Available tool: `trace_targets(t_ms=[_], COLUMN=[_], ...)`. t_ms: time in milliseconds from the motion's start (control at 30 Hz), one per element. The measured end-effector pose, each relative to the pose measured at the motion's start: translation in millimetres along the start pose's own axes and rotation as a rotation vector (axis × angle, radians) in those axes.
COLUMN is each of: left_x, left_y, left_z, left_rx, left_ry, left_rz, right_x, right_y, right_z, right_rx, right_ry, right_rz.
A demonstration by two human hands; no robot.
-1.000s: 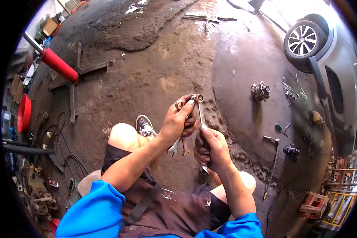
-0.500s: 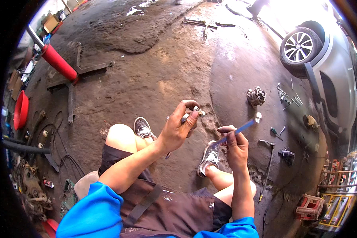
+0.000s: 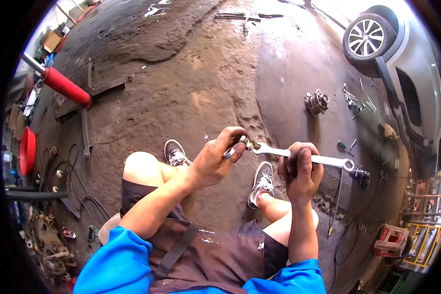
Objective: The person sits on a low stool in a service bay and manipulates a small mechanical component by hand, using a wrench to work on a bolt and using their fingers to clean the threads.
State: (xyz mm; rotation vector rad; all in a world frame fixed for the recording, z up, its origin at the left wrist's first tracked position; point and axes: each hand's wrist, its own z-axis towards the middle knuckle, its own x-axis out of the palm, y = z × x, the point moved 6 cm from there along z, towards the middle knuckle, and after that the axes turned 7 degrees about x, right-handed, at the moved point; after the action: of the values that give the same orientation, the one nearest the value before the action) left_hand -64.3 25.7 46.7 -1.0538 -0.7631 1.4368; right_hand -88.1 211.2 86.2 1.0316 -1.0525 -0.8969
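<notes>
I sit over a dirty concrete floor with both hands raised above my knees. My left hand pinches a small metal fitting between thumb and fingertips. My right hand is wrapped around the shaft of a silver combination wrench. The wrench lies roughly level, its open end set on the fitting and its ring end pointing right.
A small engine part and scattered hand tools lie on the floor to the right, near a parked silver car. A long bar lies by my right foot. A red post, a red basin and cables are at left.
The wrench has swung from upright to level, and its open end now meets the fitting in my left hand. My right hand has moved out to the right along the shaft.
</notes>
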Motion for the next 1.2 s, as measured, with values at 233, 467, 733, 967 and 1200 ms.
trace_targets(t_ms=[233, 467, 733, 967, 1200], left_x=[3, 8, 11, 8, 7], left_y=[-2, -2, 1, 13, 39], left_z=[-1, -3, -7, -8, 0], left_rx=[0.000, 0.018, 0.059, -0.017, -0.364], left_ry=[0.084, 0.174, 0.132, 0.041, -0.187], left_rz=[0.057, 0.095, 0.115, 0.077, -0.576], right_x=[-2, -6, -7, 15, 34], right_y=[-3, -8, -18, -22, -13], right_z=[7, 9, 9, -12, -19], right_rx=[0.094, 0.162, 0.269, 0.169, -0.148], right_ry=[-0.020, 0.023, 0.018, -0.009, 0.143], right_rz=[0.042, 0.087, 0.125, -0.048, -0.500])
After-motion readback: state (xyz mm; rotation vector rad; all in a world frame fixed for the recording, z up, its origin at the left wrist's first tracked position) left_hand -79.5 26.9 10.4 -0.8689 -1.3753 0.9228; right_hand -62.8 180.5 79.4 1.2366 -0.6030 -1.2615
